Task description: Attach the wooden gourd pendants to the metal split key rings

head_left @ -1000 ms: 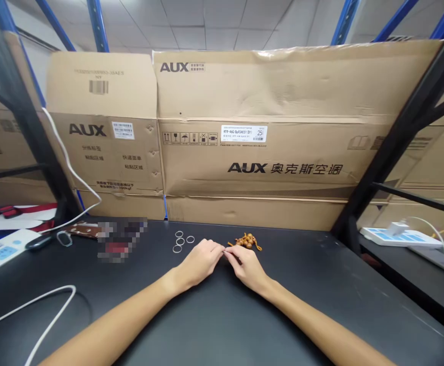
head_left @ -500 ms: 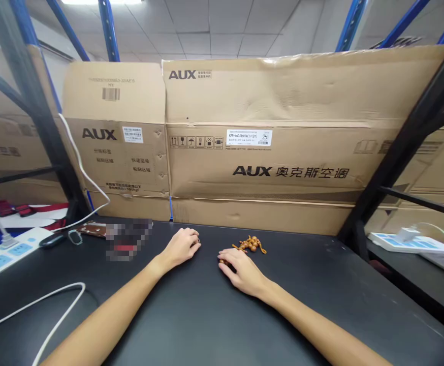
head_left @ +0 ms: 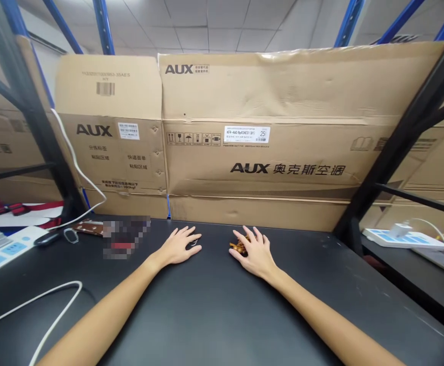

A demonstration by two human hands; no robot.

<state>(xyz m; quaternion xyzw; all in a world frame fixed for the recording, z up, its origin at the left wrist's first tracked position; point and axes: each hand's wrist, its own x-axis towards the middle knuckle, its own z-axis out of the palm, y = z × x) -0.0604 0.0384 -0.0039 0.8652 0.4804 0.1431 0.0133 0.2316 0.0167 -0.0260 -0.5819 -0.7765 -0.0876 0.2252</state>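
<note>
Beads (head_left: 237,248) lie on the black table (head_left: 214,315), in front of the box (head_left: 302,99). On the box is printed "AUX" twice, once with "奥克斯空调"; its white label (head_left: 246,134) reads "KFR-46G/BpR3AES1(B1)" and "25". Before the box, both hands are palm down with fingers spread wide. The right hand (head_left: 258,255) partly covers the beads; whether it touches them, I cannot tell. Beside the thumb of the left hand (head_left: 177,248), a ring (head_left: 194,243) is partly seen.

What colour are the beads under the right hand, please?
The beads are golden brown; the head view shows them.
</note>
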